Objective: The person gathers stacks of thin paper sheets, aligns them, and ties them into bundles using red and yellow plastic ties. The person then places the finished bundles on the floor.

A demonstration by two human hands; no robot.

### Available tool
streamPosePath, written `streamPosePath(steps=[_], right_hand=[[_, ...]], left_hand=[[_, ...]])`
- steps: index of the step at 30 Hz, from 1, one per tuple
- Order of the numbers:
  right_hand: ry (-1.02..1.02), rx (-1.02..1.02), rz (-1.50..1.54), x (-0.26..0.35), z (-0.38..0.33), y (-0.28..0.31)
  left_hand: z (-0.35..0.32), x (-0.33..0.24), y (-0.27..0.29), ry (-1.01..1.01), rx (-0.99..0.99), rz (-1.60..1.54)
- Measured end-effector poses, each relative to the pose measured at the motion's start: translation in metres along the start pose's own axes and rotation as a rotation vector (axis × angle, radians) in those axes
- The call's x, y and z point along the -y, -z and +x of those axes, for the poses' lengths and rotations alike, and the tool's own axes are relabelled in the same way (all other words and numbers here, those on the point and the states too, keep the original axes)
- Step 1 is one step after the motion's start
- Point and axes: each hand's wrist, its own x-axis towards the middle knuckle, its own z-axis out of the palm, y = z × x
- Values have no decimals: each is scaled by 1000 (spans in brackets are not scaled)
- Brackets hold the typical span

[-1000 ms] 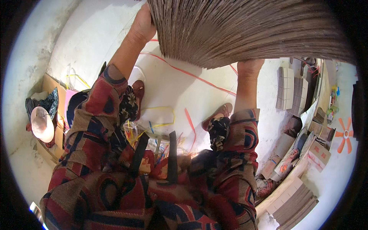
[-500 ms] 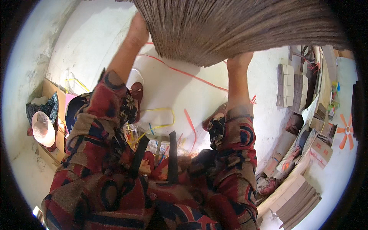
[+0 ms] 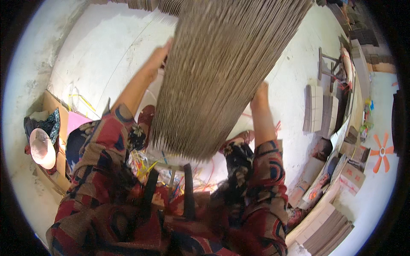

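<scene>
Left hand (image 3: 157,59) and right hand (image 3: 259,94) grip the cardboard stack (image 3: 222,72).

Stack of cardboard sheets (image 3: 222,72): brown corrugated board, matt, ribbed edges. Floor (image 3: 98,51): pale concrete, rough, chalky. Sleeves (image 3: 106,145): patterned woven cloth, soft, matt. Hat (image 3: 42,147): pale fabric, smooth.

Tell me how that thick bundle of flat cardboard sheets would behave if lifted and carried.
The cardboard bundle is probably heavy: many sheets are stacked and both the left hand and right hand grip its sides. It looks fairly stiff overall, since the edges stay straight. Loose sheets might slide or fan apart, as no strap shows around them.
</scene>
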Motion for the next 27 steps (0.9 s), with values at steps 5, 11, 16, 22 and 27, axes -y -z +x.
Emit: streamPosePath(steps=[5,11,16,22,27], right_hand=[[-395,0,-176,-88,8,-23],[-415,131,-149,-146,28,-20],[-575,312,-348,-117,32,-4],[-629,459,-499,-104,69,21],[-51,83,-698,-102,146,63]], left_hand=[[49,124,-28,-54,155,-18],[58,157,-72,-301,-42,6],[61,162,-63,-245,-45,70],[64,174,-55,-190,-34,-26],[64,172,-61,-138,-23,2]])
